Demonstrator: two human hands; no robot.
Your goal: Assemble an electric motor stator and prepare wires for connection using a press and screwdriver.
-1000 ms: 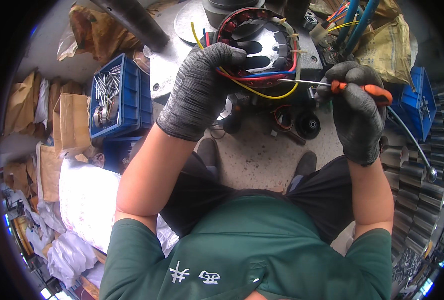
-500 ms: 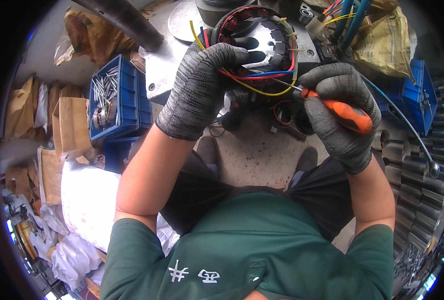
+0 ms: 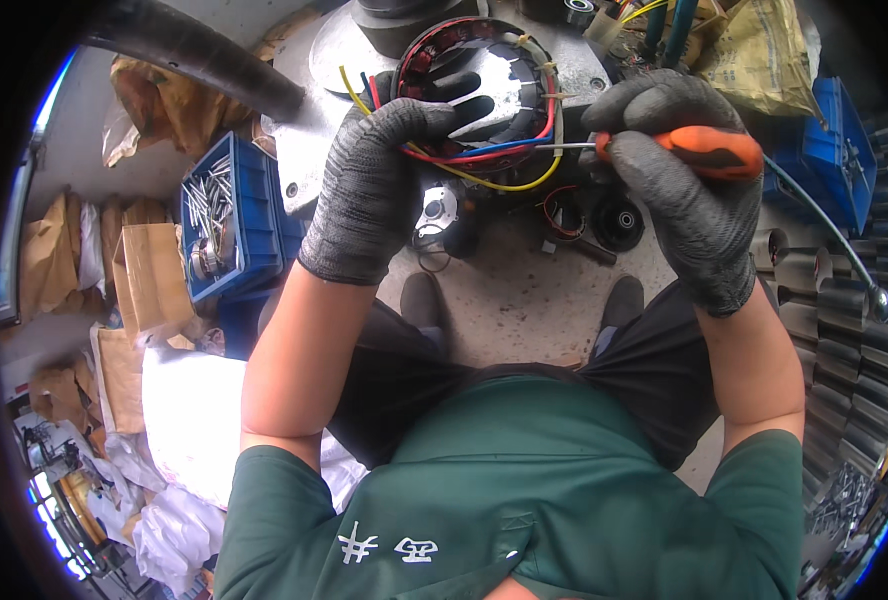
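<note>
My left hand (image 3: 364, 190), in a grey knit glove, is closed around the left side of a motor stator (image 3: 536, 105). Its fingers reach into the bright round opening. Red, blue and yellow wires (image 3: 509, 187) curve along the stator's near edge, and their loose ends stick up beside my left thumb. In my gloved right hand (image 3: 679, 190) is a screwdriver (image 3: 714, 152) with an orange and black handle. Its thin shaft lies almost level, pointing left at the wires by the stator's near right edge. Whether the tip touches them I cannot tell.
Beneath the stator is a grey metal plate (image 3: 299, 150). A blue bin (image 3: 249, 270) of long bolts stands at left, near cardboard and white bags. Another blue bin (image 3: 834, 160) and stacked metal cylinders (image 3: 824, 330) are at right. Motor parts (image 3: 619, 220) lie on the floor.
The screwdriver has swung from a slant to nearly level, its handle rising with my right hand. My left hand and the stator appear slightly further left; the whole view has shifted a little too.
</note>
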